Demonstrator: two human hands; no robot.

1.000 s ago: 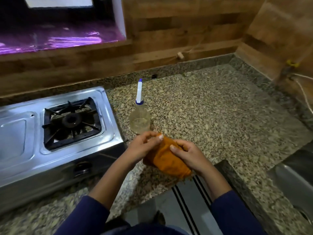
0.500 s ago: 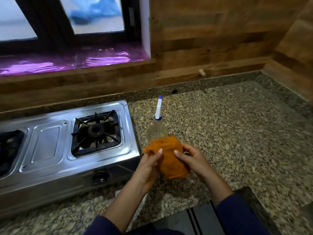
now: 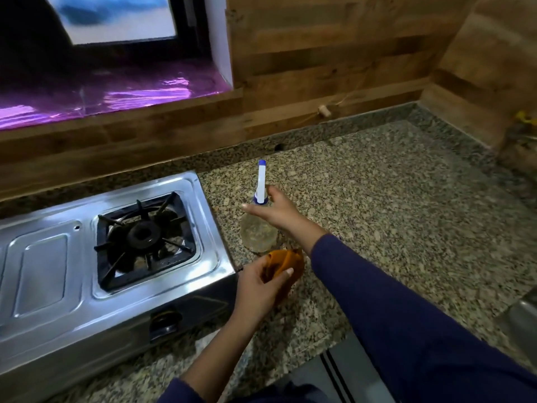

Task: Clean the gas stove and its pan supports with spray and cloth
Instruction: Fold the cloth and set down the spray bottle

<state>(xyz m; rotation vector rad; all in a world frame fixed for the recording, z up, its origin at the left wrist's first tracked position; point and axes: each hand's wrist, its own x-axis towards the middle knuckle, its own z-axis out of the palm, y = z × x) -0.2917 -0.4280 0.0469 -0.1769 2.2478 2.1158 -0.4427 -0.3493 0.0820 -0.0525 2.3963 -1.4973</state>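
Left hand (image 3: 255, 286) grips a bunched orange cloth (image 3: 286, 261) off the stove's (image 3: 72, 315) near-right corner. Right hand (image 3: 276, 212), fingers spread, hovers at the spray bottle's (image 3: 257, 234) neck; contact unclear. Bottle stands upright just right of stove edge. Pan support (image 3: 142, 237) sits on stove. Granite counter (image 3: 392, 213) runs wide rightward.

stove (image 3: 40, 274) left on counter (image 3: 392, 213) | bottle (image 3: 257, 237) just right | cloth (image 3: 290, 261) before bottle

Dim warm light, glare on stove (image 3: 87, 222), soft blur, edges bowed
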